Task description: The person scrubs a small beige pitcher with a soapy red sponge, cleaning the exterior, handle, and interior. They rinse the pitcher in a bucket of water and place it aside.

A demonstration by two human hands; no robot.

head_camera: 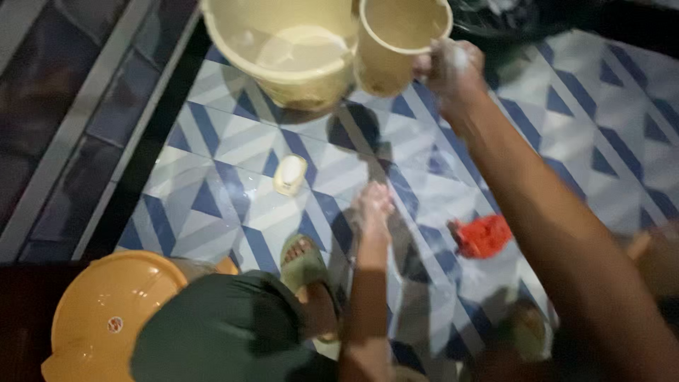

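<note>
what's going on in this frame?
A person crouches over a blue-and-white tiled floor. The right hand holds a cream mug-shaped scoop by its handle, right beside a cream bucket. The left hand hangs empty above the tiles, fingers pointing down. A pale bar of soap and a red scrubber lie on the floor; a foot in a green sandal and an orange basin sit nearer the camera.

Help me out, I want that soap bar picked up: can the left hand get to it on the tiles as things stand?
Probably yes. The left hand hangs empty over the tiled floor, and the pale soap bar lies just to its left with only bare tile between them.
</note>
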